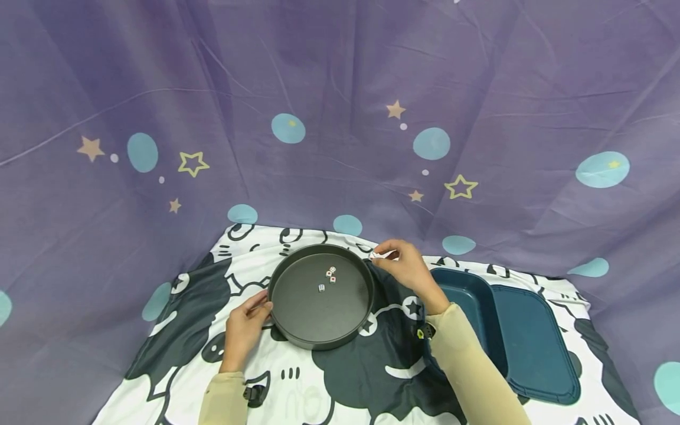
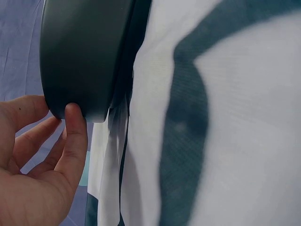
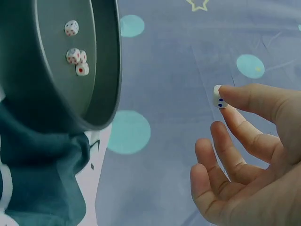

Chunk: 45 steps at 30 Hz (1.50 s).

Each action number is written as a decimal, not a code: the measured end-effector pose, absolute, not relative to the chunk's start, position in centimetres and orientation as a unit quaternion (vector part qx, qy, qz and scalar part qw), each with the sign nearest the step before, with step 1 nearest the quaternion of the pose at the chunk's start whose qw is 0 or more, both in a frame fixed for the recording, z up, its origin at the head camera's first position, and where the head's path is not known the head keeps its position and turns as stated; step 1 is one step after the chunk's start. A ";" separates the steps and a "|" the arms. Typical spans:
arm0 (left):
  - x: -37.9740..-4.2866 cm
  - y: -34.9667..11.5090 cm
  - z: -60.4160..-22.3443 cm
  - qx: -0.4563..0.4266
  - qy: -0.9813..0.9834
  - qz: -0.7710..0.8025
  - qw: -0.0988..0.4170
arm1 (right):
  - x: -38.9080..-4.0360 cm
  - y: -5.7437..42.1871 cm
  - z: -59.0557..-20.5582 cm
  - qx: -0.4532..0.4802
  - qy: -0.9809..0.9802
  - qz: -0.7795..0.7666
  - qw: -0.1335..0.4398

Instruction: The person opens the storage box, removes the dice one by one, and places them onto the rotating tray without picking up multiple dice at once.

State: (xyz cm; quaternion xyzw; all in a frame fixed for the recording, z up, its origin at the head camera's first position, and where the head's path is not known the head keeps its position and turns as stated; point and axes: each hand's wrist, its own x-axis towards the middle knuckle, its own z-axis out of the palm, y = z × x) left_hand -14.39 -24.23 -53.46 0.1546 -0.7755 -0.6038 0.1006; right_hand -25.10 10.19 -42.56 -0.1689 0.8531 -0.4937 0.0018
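Note:
A round dark pan [image 1: 321, 319] stands on the patterned cloth in the head view. Inside it lie several white dice [image 1: 321, 288], some with red pips and one with dark ones; three sit bunched together [image 3: 73, 56]. My left hand [image 1: 244, 330] holds the pan's left edge, the thumb [image 2: 75, 136] on the outer wall and the index fingertip at the rim. Beyond the pan's upper right rim, my right hand [image 1: 406, 268] pinches a white die [image 3: 219, 97] with blue pips between thumb and index finger. Its other fingers are loosely bent, away from the die.
To the right stands a blue rectangular bin [image 1: 480, 301], partly covered by my right forearm. Beside it lies a flat blue lid [image 1: 536, 342]. A black-and-white cartoon cloth [image 1: 297, 389] covers the surface, and a purple curtain [image 1: 340, 71] with stars hangs behind.

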 end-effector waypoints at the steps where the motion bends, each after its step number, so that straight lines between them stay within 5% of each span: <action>1: -14.4 -24.2 -53.4 0.155 -0.777 -0.601 0.101 | -25.2 9.9 -42.6 -0.171 0.852 -0.495 0.001; 26: -14.4 -24.4 -53.6 0.148 -0.774 -0.606 0.108 | -27.4 1.7 -43.3 -0.204 0.833 -0.515 -0.002; 45: -14.2 -24.3 -53.5 0.152 -0.781 -0.597 0.104 | -28.3 0.1 -45.0 -0.179 0.829 -0.530 0.016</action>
